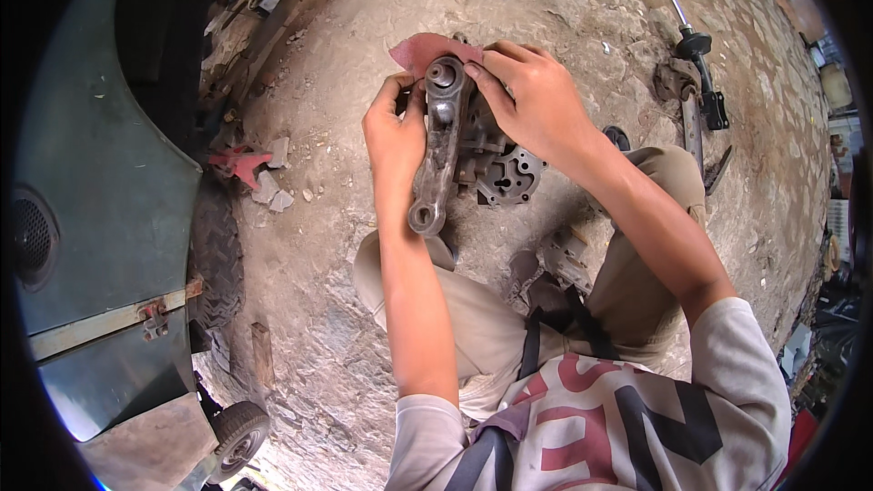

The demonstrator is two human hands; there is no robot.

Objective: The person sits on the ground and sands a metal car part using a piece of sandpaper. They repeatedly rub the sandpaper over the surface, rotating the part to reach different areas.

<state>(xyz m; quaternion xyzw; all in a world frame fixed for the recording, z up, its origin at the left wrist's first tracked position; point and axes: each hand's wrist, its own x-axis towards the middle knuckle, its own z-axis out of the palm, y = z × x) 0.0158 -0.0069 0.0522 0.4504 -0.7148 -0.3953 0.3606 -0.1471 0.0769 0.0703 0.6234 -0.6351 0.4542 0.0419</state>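
Observation:
A reddish-brown piece of sandpaper (423, 52) curves round the far side of the rounded end of a dark metal lever arm (443, 150). My right hand (536, 100) pinches the sandpaper's right end between thumb and fingers. On the other side my left hand (397, 123) is closed, fingertips at the sandpaper's lower left edge and against the arm's head. The lever arm points toward me, its smaller ring-shaped eye nearest. Just right of it, partly hidden beneath, is a grey metal casting (514, 177) with several holes.
A green vehicle body panel (118, 155) and a tyre (215, 255) flank the left. Red scraps (241, 164) and stone chips lie nearby on the rough stone ground. A black shock absorber (696, 45) lies at the far right. Another metal part (568, 255) sits between my legs.

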